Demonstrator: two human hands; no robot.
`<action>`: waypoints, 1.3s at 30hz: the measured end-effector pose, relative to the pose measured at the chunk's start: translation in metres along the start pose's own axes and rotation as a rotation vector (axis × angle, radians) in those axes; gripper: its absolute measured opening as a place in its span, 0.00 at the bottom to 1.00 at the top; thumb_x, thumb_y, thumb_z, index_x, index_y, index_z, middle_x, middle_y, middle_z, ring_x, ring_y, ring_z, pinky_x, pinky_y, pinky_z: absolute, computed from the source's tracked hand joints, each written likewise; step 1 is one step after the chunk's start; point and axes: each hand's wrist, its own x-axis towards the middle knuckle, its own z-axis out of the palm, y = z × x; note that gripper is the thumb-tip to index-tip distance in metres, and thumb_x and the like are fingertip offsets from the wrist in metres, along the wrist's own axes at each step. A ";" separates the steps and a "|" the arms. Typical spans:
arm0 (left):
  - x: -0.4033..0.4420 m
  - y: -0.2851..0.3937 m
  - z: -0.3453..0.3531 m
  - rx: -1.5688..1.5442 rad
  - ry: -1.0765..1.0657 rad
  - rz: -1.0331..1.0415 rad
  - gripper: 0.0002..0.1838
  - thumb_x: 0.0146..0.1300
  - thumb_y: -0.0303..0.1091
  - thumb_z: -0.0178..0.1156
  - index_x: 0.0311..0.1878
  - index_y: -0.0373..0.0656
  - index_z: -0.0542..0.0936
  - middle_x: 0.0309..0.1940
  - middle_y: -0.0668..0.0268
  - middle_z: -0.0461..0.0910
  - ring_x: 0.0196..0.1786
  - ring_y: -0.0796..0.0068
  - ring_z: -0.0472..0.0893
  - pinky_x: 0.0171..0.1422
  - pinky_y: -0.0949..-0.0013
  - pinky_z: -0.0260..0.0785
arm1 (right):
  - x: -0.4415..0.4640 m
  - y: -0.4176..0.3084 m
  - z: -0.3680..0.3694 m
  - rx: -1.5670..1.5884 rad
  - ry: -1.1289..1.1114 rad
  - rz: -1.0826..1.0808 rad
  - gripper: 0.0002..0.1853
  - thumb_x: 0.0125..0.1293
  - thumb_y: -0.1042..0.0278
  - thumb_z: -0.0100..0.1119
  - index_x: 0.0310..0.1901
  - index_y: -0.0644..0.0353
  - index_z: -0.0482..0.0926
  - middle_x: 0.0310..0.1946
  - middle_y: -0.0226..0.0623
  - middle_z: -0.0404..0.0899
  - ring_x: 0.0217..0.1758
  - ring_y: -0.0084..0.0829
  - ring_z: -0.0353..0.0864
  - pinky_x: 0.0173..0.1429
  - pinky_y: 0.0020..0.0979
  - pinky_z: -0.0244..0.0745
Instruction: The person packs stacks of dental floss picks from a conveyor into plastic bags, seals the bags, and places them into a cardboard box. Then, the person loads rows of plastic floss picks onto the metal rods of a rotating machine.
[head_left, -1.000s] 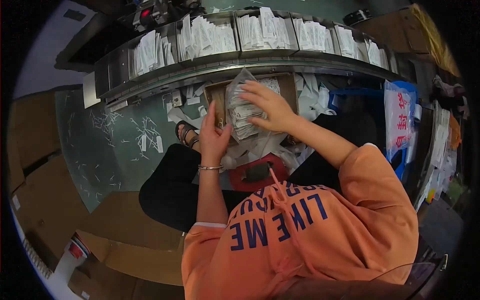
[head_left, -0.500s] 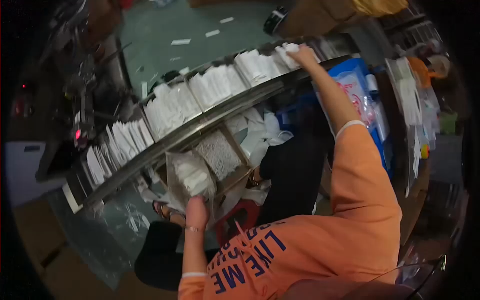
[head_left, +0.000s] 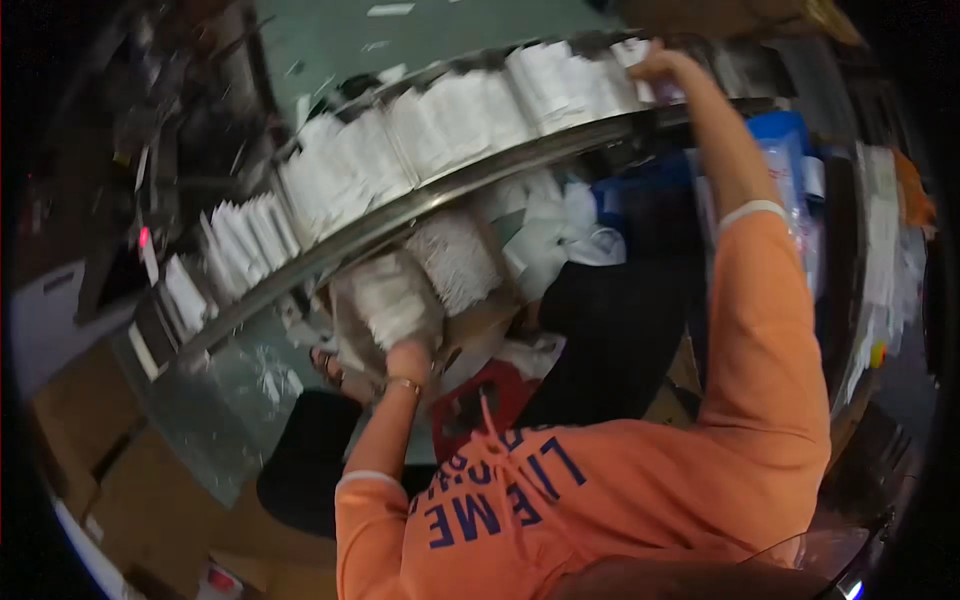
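Note:
My right hand [head_left: 656, 66] reaches to the right part of a long metal tray [head_left: 420, 192]. Its fingers are curled at some white paper-like packets [head_left: 632, 52] there; motion blurs the grip. Low in front of me, my left hand [head_left: 408, 358] is at the near end of a clear plastic bag [head_left: 352, 305] with white contents [head_left: 393, 300], its fingers hidden among them. The bag lies in a cardboard box [head_left: 490, 318], beside a heap of thin white strips [head_left: 455, 262]. Rows of upright white packets [head_left: 450, 118] fill several tray compartments.
Under the tray lie white plastic bags [head_left: 555, 235]. A red stool [head_left: 500, 390] stands between my legs. Blue packaging [head_left: 780, 130] is at the right, near hanging white sheets [head_left: 878, 240]. Dark machinery [head_left: 180, 150] stands at the left, with scraps on the green floor [head_left: 330, 60].
The view has shifted, so the tray sits higher in the frame. My left hand has gone further into the plastic bag. My right hand stays at the tray's right part.

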 end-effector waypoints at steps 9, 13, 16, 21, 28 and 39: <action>0.001 -0.011 0.009 0.030 0.085 0.179 0.11 0.59 0.39 0.48 0.33 0.45 0.78 0.27 0.56 0.79 0.29 0.57 0.79 0.31 0.58 0.71 | -0.048 -0.013 -0.004 0.142 0.169 -0.110 0.64 0.32 0.56 0.73 0.67 0.63 0.37 0.56 0.50 0.68 0.55 0.41 0.71 0.55 0.37 0.70; -0.001 -0.006 0.006 -0.078 0.103 0.144 0.13 0.58 0.38 0.47 0.32 0.43 0.79 0.28 0.54 0.79 0.30 0.55 0.79 0.32 0.56 0.71 | -0.058 -0.018 -0.007 0.170 -0.039 -0.062 0.68 0.33 0.59 0.75 0.68 0.58 0.29 0.64 0.53 0.55 0.62 0.44 0.64 0.60 0.38 0.65; 0.004 -0.020 0.024 -0.008 0.055 0.178 0.13 0.58 0.38 0.47 0.32 0.41 0.79 0.31 0.52 0.79 0.32 0.55 0.79 0.35 0.57 0.72 | -0.015 -0.001 0.018 0.173 0.099 -0.130 0.67 0.35 0.58 0.73 0.68 0.56 0.27 0.64 0.52 0.56 0.61 0.43 0.65 0.62 0.39 0.63; -0.041 0.008 -0.080 -0.122 0.075 -0.057 0.11 0.53 0.37 0.54 0.36 0.42 0.77 0.33 0.53 0.77 0.35 0.55 0.78 0.37 0.58 0.72 | -0.049 -0.019 0.021 0.071 0.313 -0.023 0.61 0.36 0.65 0.65 0.68 0.59 0.32 0.45 0.48 0.77 0.46 0.41 0.78 0.52 0.36 0.71; -0.104 0.024 -0.128 -0.400 0.522 -0.021 0.11 0.48 0.32 0.61 0.36 0.44 0.75 0.36 0.54 0.73 0.38 0.53 0.75 0.40 0.58 0.68 | -0.081 -0.017 0.014 0.194 0.493 -0.132 0.37 0.29 0.65 0.65 0.49 0.61 0.65 0.41 0.47 0.78 0.47 0.44 0.78 0.48 0.39 0.73; -0.101 -0.015 -0.086 -0.427 0.693 -0.148 0.21 0.49 0.35 0.64 0.48 0.41 0.75 0.58 0.48 0.64 0.58 0.47 0.66 0.61 0.53 0.57 | -0.110 0.043 -0.030 0.973 0.537 -0.665 0.26 0.41 0.67 0.66 0.45 0.66 0.73 0.40 0.43 0.79 0.43 0.37 0.79 0.47 0.34 0.73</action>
